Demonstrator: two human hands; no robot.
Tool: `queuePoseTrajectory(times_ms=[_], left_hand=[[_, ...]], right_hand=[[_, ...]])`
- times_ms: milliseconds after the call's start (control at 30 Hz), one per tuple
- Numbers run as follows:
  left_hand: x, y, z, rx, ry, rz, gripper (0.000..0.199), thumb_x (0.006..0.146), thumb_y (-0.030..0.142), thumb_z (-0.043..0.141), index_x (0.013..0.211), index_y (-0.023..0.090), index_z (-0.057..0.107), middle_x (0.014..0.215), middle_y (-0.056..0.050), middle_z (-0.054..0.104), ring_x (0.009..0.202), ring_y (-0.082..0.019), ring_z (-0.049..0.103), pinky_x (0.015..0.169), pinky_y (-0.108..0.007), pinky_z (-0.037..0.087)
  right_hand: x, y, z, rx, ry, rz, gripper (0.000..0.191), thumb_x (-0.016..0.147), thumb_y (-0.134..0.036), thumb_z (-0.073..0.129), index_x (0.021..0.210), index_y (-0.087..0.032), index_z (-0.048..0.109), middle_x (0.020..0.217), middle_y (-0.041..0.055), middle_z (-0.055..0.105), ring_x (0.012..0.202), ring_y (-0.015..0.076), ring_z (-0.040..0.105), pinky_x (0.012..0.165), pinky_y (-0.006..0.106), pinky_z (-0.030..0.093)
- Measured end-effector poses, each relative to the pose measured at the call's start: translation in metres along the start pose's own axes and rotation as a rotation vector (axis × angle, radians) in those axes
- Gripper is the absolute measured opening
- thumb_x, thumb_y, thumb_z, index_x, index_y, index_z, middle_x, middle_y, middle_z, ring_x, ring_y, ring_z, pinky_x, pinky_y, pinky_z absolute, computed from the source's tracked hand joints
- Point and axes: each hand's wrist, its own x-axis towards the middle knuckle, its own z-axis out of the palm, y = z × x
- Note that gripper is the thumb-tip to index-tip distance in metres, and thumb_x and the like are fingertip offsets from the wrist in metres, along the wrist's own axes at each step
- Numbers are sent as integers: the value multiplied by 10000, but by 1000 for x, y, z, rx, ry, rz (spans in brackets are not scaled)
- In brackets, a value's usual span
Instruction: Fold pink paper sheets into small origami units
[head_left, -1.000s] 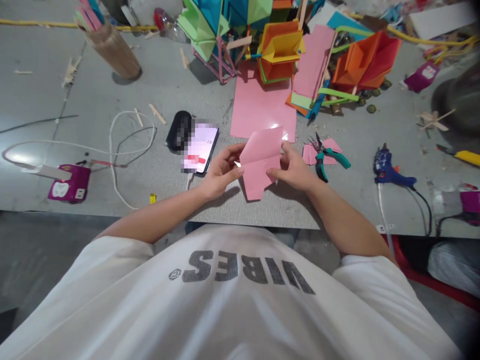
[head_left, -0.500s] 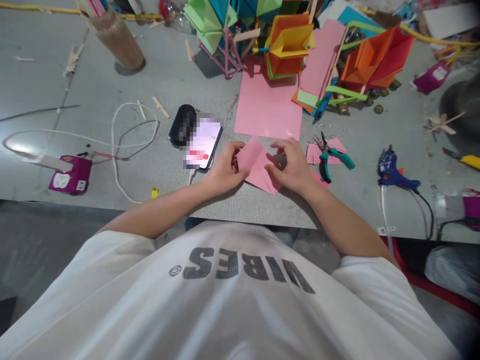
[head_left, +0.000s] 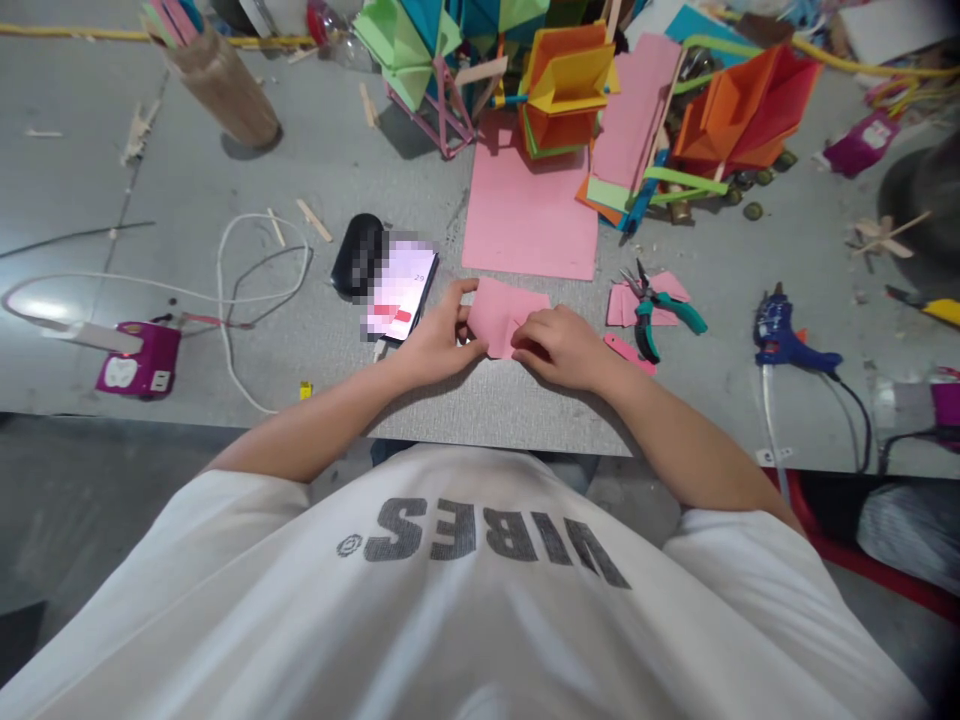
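Observation:
A small creased piece of pink paper [head_left: 501, 308] is held between my two hands, just over the front part of the table. My left hand [head_left: 444, 338] grips its left edge, thumb below and fingers above. On the other side, my right hand [head_left: 559, 345] has its fingers bent together on the paper's right lower part. A larger pink sheet [head_left: 531, 225] lies flat beyond the hands. Right of my right hand are pliers with teal handles [head_left: 651, 312], resting on small pink paper pieces [head_left: 620, 305].
A phone [head_left: 409, 290] and a black case [head_left: 360, 255] lie to the left. Folded paper shapes, including an orange one [head_left: 742, 110], stand at the back. A blue glue gun [head_left: 791, 340] lies at right. A white cable [head_left: 221, 300] loops across the left side.
The pink paper has turned from a slanted position to nearly square with the table. My right hand has moved in and closed on its lower right; its fingers were spread wider before.

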Motion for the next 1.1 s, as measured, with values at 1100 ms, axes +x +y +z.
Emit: queuePoseTrajectory(times_ms=[1100], left_hand=[[-3,17,-8,408,-173,113,555,993,247,839,1524,230,680,1051,-43,768,999,-327,765,1038,-506,624]], right_hand=[[-3,-7,5,254,-54,-228,243,1200,-352,774,1300,-273,981,1155,117,821,1098,331,758,1075,523,503]])
